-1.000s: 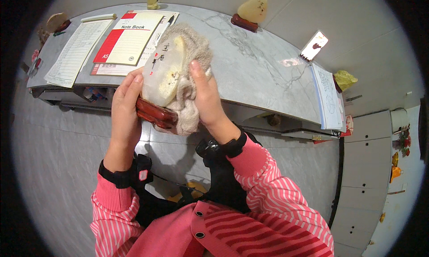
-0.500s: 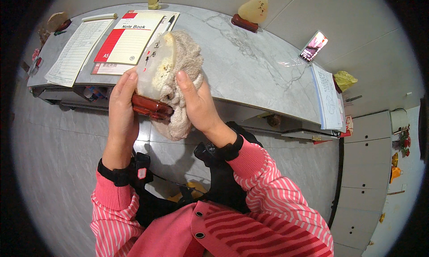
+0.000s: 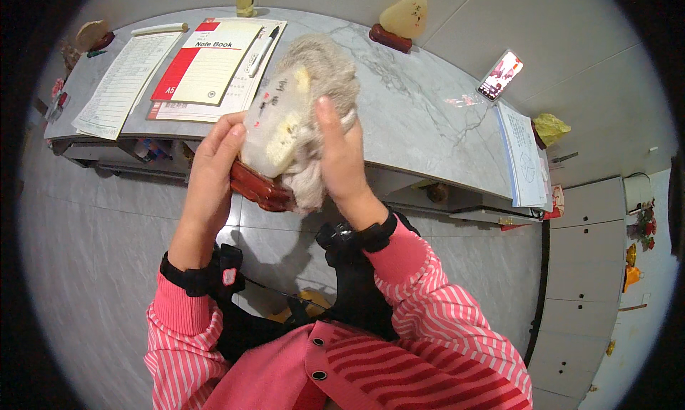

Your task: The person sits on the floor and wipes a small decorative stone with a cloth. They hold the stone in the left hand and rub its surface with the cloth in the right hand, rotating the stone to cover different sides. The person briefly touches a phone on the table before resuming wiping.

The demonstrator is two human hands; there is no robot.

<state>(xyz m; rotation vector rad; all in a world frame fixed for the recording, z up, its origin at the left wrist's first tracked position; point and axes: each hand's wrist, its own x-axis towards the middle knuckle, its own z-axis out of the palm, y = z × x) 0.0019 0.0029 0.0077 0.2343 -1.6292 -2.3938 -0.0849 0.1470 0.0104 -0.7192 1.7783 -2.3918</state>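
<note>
A pale, polished stone ornament (image 3: 271,128) with dark and red writing is held up, tilted, over the table's front edge. Its reddish-brown wooden base (image 3: 260,187) is at the lower end. My left hand (image 3: 212,160) grips the ornament's left side just above the base. A beige towel (image 3: 321,60), blurred by motion, is bunched along the far and right sides of the stone. My right hand (image 3: 344,157) closes on the towel and presses it against the stone, thumb up. The towel hides the stone's back and most of my right fingers.
The grey marbled table (image 3: 421,124) carries a red-and-white notebook (image 3: 207,64), a pen (image 3: 264,51), written sheets (image 3: 128,78) and a bottle (image 3: 245,0). Another stone ornament (image 3: 405,17), a phone (image 3: 501,74) and papers (image 3: 521,153) stand or lie along the far and right edges.
Both hands have shifted right with the ornament and towel. The ornament leans further right, and the towel now bulges higher above it. The pen beside the notebook shows more fully.
</note>
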